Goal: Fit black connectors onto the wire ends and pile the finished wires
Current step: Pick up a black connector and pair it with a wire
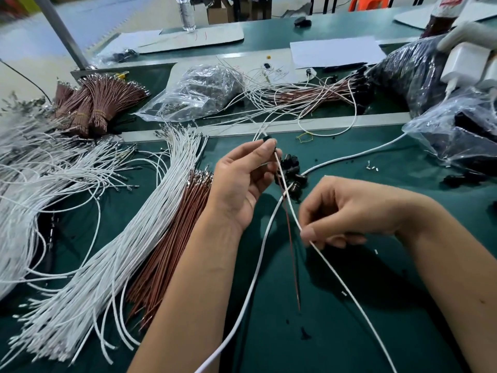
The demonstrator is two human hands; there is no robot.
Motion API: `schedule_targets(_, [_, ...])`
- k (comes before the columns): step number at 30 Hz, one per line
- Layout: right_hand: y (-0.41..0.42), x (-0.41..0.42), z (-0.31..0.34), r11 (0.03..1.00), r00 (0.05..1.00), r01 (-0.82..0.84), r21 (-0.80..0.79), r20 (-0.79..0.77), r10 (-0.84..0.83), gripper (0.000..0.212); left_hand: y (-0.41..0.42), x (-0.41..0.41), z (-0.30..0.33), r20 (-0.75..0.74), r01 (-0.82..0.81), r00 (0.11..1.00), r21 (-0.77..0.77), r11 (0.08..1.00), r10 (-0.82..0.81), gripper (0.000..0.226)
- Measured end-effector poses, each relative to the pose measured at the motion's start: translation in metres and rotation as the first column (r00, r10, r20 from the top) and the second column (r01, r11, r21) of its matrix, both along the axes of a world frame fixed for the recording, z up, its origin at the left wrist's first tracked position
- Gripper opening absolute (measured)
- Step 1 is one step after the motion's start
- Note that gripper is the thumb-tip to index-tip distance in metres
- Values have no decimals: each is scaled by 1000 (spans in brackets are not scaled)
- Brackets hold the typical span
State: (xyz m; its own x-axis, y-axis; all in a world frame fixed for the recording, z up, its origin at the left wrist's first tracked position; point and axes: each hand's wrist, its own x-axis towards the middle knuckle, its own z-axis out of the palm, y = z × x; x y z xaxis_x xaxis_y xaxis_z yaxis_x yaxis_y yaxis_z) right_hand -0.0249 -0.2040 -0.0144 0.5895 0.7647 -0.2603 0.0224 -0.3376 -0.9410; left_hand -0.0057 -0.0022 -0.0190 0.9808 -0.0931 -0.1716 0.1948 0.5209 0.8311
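Left hand (242,179) raised over the green bench (376,305), fingertips pinching a small black connector (267,138) at the top end of a white wire (336,278) and a thin brown wire (293,259). Both wires hung down from the connector toward the near edge. Right hand (349,211) lower and to the right, thumb and curled fingers pinching the white wire partway along; brown wire passed just beside it, untouched as far as could be told. Loose black connectors (291,170) lay in a small heap just behind the left hand. Bundles of white wires (121,238) and brown wires (172,251) spread at left. Finished wires (309,95) piled at the far side, beside a clear plastic bag (204,90).
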Motion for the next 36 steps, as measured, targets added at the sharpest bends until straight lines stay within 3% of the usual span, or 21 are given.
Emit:
schedule_targets(1, [2, -1, -1, 1000, 1000, -5, -3, 4, 5, 16, 0, 0, 0, 6, -4, 1000, 28, 1000, 4, 36])
schedule_targets(3, [10, 1, -5, 984, 983, 173, 34, 59, -174, 21, -2, -2, -1, 25, 10, 1000, 105, 994, -13, 26])
schedule_targets(5, [17, 5, -9, 899, 900, 412, 149, 84, -427, 29, -6, -4, -2, 47, 37, 998, 175, 984, -45, 12])
schedule_targets(7, [20, 7, -11, 822, 837, 516, 240, 64, -544, 27, -9, -4, -3, 66, 46, 996, 214, 976, -61, 9])
schedule_targets(17, [13, 6, -12, 892, 891, 416, 176, 116, -438, 14, -8, -7, 0, 163, 5, 986, 155, 988, -30, 14])
schedule_targets(24, [18, 9, -15, 777, 785, 540, 324, 138, -604, 12, -9, -7, 0, 217, 8, 975, 162, 987, -44, 24])
schedule_targets(29, [16, 9, -15, 798, 789, 509, 322, 197, -582, 11, -8, -8, 0, 221, 14, 974, 153, 988, -48, 31])
schedule_targets(36, [16, 10, -15, 810, 791, 496, 311, 223, -570, 12, -9, -8, 0, 212, 13, 977, 120, 993, -39, 20])
